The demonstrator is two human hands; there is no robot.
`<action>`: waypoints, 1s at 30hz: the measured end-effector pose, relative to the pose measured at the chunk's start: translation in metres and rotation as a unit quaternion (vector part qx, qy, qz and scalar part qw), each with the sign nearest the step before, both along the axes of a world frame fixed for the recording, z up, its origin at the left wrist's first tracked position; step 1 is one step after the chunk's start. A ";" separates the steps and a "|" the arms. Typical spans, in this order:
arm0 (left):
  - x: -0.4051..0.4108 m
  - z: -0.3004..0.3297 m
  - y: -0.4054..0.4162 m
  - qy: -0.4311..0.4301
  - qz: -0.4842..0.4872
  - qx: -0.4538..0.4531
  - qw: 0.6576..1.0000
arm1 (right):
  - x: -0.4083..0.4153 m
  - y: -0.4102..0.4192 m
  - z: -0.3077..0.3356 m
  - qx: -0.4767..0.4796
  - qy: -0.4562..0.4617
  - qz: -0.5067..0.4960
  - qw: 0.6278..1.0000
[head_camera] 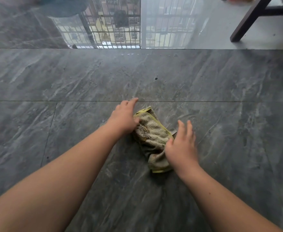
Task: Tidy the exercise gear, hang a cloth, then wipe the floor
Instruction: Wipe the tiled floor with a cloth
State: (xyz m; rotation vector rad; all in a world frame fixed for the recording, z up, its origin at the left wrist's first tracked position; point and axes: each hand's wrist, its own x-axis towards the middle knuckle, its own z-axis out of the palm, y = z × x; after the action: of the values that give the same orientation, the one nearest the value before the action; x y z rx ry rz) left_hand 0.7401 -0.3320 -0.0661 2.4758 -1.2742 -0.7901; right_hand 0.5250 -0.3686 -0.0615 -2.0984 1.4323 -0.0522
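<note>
A dirty grey-green cloth (152,136) with a yellow hem lies bunched on the dark grey tiled floor (70,77), brown stains on its top. My left hand (124,117) rests on the cloth's left edge, fingers stretched forward over the floor. My right hand (181,146) presses on the cloth's right side with straight, spread fingers. Both hands lie flat; neither curls round the cloth.
A small dark speck (156,78) lies on the tile beyond the cloth. A dark wooden furniture leg (248,20) slants at the top right. The glossy floor at the top reflects a barred window (120,29). Tile joints run across the floor.
</note>
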 end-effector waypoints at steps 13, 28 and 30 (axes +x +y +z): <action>0.005 -0.055 0.088 -0.127 -0.016 -0.040 0.991 | 0.054 -0.008 -0.068 -0.135 0.059 0.415 0.898; -0.040 -0.059 0.015 -0.151 -0.088 0.023 0.984 | -0.050 -0.098 -0.076 -0.143 0.135 0.156 0.968; -0.046 -0.063 0.003 -0.163 -0.112 0.037 0.980 | -0.076 -0.115 -0.073 -0.137 0.149 0.104 0.974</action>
State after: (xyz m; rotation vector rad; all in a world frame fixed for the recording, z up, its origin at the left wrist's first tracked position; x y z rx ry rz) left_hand 0.6942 -0.3291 -0.1294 2.6312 -1.6869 -0.4977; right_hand 0.4487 -0.4840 -0.1343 -2.5624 1.4277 0.1648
